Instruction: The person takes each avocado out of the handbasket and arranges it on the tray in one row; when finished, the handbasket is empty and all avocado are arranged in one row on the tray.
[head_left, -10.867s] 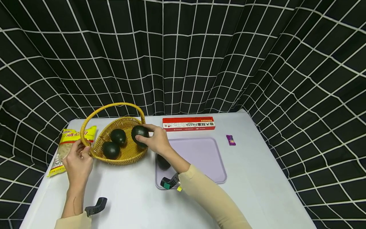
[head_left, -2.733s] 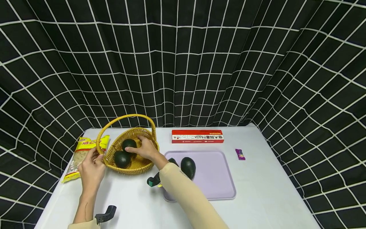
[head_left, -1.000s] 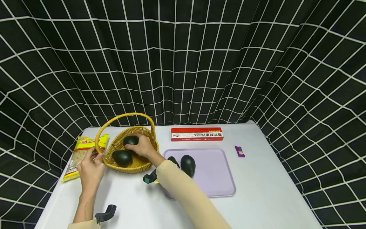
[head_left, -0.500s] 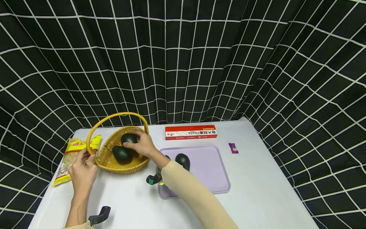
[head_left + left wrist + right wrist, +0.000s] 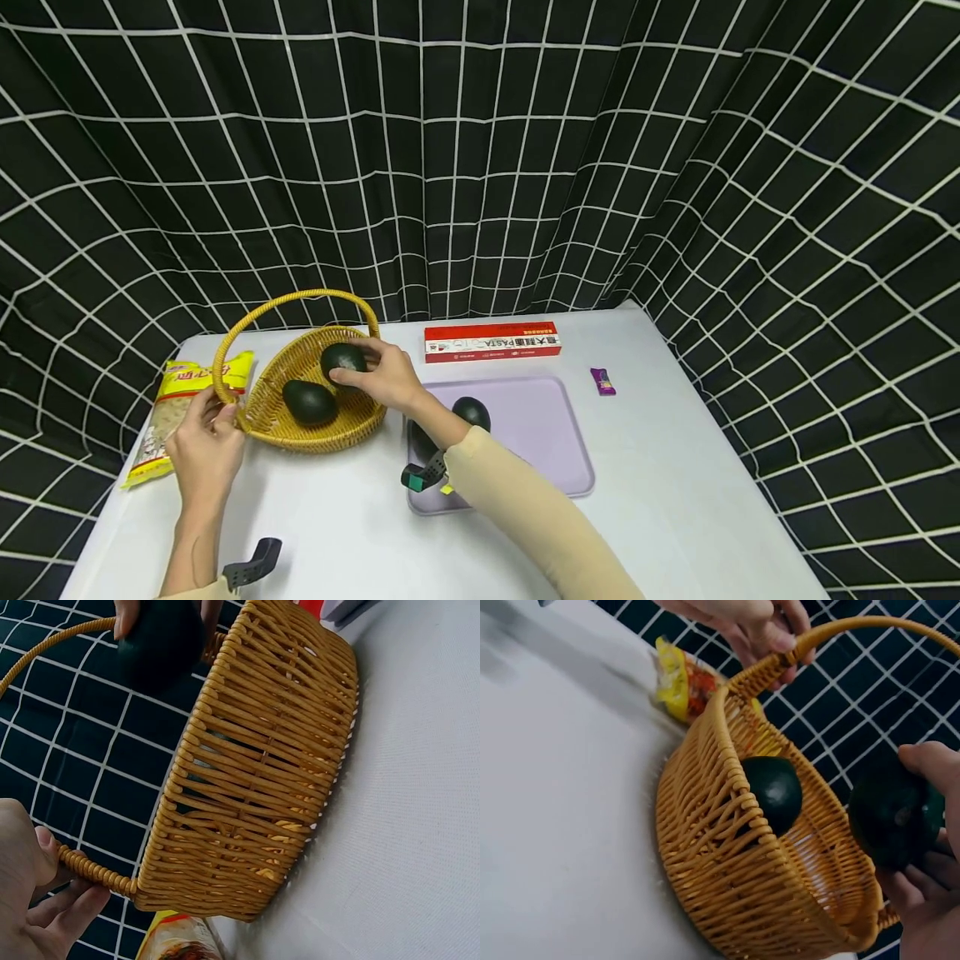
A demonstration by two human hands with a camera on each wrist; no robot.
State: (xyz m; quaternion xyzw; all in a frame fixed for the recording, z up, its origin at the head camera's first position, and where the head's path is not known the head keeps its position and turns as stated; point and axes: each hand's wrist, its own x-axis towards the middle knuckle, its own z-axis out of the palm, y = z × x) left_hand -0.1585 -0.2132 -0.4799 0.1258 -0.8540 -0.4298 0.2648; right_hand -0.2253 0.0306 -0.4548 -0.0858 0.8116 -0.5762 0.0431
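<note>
Bskt [image 5: 315, 443]: 1 loose avo [image 5: 310, 403] inside. R hand [image 5: 395, 379] clamped on 2nd avo [image 5: 341, 362] over bskt; L hand [image 5: 206, 448] gripping handle [image 5: 315, 293]. Tray [image 5: 536, 429]: 2 avos [image 5: 472, 412], 1 part hidden. Vs 10.9 s ago: tray showed 1.

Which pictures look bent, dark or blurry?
Head view: the white-gridded black cloth curtain shows curved lines toward the sides; left wrist view: the held dark-green oval fruit looks nearly black; right wrist view: the yellow printed plastic bag looks blurred.

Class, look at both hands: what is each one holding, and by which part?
The left hand holds the basket by one end of its handle; the right hand grips one avocado by opposite sides.
</note>
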